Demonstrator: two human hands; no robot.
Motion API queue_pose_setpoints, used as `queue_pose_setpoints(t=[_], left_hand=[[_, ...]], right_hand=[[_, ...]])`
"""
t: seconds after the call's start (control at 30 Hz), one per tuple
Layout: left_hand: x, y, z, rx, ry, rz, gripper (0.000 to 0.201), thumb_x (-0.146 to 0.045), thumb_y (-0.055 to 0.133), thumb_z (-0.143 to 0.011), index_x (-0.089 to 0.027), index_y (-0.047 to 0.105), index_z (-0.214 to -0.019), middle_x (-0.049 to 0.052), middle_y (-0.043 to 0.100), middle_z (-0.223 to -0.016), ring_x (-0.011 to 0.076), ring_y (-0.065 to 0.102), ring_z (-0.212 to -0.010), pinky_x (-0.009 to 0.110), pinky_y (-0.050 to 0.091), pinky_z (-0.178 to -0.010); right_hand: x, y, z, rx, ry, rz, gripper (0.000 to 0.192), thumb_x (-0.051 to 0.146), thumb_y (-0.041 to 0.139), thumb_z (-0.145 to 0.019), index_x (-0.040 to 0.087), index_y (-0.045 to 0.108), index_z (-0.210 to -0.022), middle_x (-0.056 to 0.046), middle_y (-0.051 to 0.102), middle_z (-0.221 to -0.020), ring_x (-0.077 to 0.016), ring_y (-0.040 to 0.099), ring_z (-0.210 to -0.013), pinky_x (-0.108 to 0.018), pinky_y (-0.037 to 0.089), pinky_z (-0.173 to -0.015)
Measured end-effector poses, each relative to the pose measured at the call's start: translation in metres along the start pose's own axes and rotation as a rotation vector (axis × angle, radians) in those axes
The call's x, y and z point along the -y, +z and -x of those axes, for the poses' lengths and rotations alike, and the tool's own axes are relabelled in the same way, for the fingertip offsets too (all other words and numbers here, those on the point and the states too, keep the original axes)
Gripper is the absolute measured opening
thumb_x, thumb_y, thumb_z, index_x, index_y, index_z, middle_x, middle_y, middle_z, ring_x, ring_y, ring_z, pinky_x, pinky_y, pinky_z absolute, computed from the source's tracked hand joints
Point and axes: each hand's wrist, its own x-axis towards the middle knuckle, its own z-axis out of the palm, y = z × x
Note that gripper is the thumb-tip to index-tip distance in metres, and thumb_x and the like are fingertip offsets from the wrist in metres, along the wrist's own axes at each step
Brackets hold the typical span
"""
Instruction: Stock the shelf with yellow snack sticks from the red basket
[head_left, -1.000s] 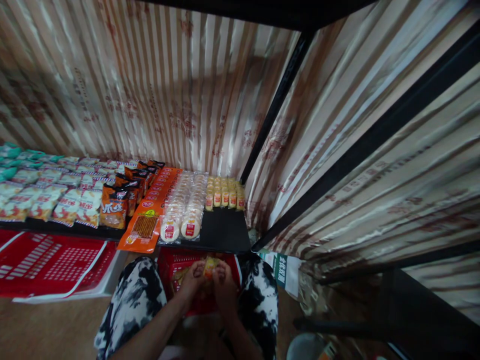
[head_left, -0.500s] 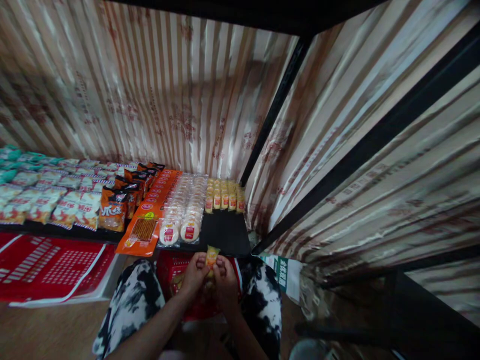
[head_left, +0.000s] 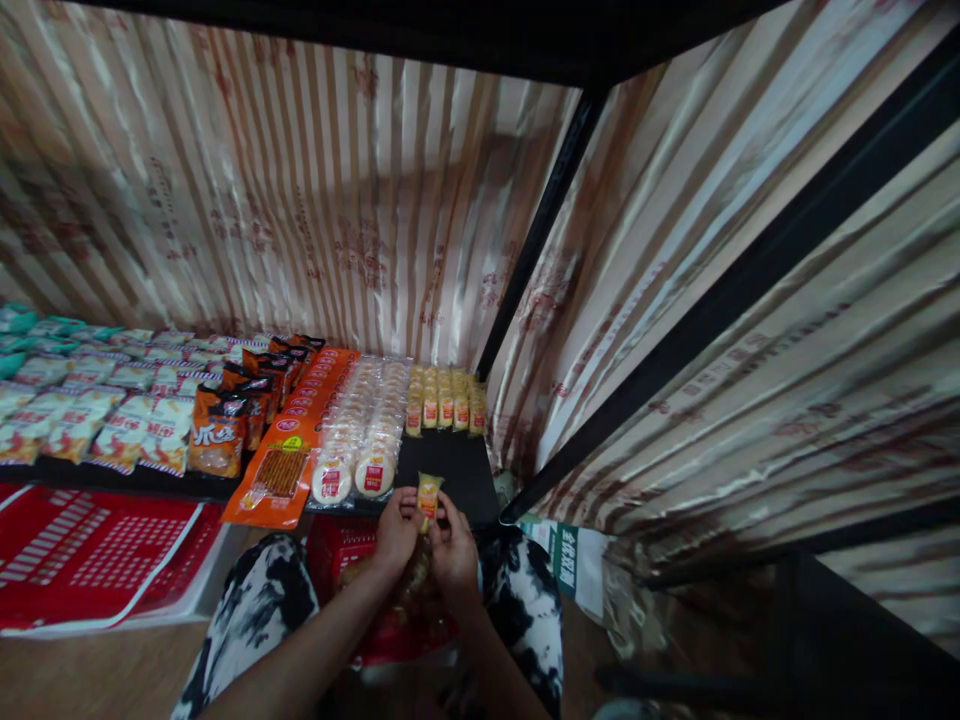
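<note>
Yellow snack packet point(head_left: 428, 496) is being pinched upright between the fingertips of both hands, the left hand point(head_left: 395, 532) at its nine o'clock and the right hand point(head_left: 452, 548) at its four o'clock, fingers curled in on its lower half. A second ago the packet was lying low among the goods in the red basket point(head_left: 352, 545) on the lap; now it is sitting higher, just at the front lip of the black shelf point(head_left: 457, 470), so the lift out of the basket is looking finished and the shelf is the nearer surface. Directly at twelve o'clock a bare strip of shelf is lying open in front of the row of matching yellow packets point(head_left: 445, 405) against the striped foil backing point(head_left: 360, 220). At eleven o'clock the round cakes in clear wrap point(head_left: 358, 455) are bordering that strip; at one o'clock the black upright post point(head_left: 536, 240) is closing it off, leaving a narrow lane.
</note>
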Motion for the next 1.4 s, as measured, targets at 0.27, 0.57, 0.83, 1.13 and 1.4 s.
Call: queue_pose_setpoints(t=[0.27,0.57,0.83,1.13,1.4], left_hand=[[-0.018,0.010,-0.015,0.014,0.107,-0.244,0.021,-0.012,0.049,-0.071,-0.016,0.060,-0.089,0.005,0.066,-0.089,0.0146,0.061,-0.083,0.027,0.045,-0.081],[-0.018,0.015,-0.032,-0.029,0.132,-0.461,0.036,-0.018,0.048,-0.074,-0.016,0.060,-0.107,0.008,0.063,-0.099,0.0171,0.056,-0.094,0.029,0.040,-0.088],[-0.022,0.027,-0.040,-0.058,0.124,-0.444,0.040,-0.011,0.046,-0.069,-0.013,0.057,-0.108,0.010,0.061,-0.107,0.0172,0.055,-0.100,0.028,0.039,-0.091],[-0.030,0.038,-0.056,-0.011,0.128,-0.495,0.038,-0.015,0.046,-0.073,-0.016,0.057,-0.110,0.009,0.062,-0.112,0.0186,0.054,-0.105,0.029,0.037,-0.094],[-0.037,0.047,-0.070,-0.037,0.072,-0.428,0.041,-0.015,0.049,-0.073,-0.019,0.056,-0.113,0.007,0.063,-0.113,0.0197,0.054,-0.107,0.029,0.038,-0.094]], right_hand=[[-0.002,0.007,-0.018,0.042,0.038,-0.102,0.049,0.033,0.043,-0.081,0.018,0.047,-0.127,-0.009,0.056,-0.103,-0.0121,0.061,-0.062,-0.025,0.050,-0.061],[-0.005,0.015,-0.040,-0.031,-0.003,-0.020,0.045,0.027,0.044,-0.080,0.023,0.051,-0.124,-0.005,0.059,-0.095,-0.0145,0.061,-0.074,-0.025,0.050,-0.067],[0.001,0.016,-0.061,-0.037,0.049,0.052,0.050,0.016,0.041,-0.076,0.023,0.051,-0.124,-0.006,0.059,-0.098,-0.0156,0.061,-0.081,-0.026,0.047,-0.073],[-0.007,0.023,-0.085,-0.081,0.066,0.064,0.049,0.021,0.043,-0.075,0.025,0.052,-0.123,-0.006,0.058,-0.098,-0.0146,0.061,-0.072,-0.025,0.048,-0.065],[-0.014,0.032,-0.106,-0.078,0.037,0.016,0.053,0.020,0.044,-0.074,0.026,0.048,-0.127,-0.004,0.058,-0.096,-0.0129,0.059,-0.071,-0.022,0.047,-0.061]])
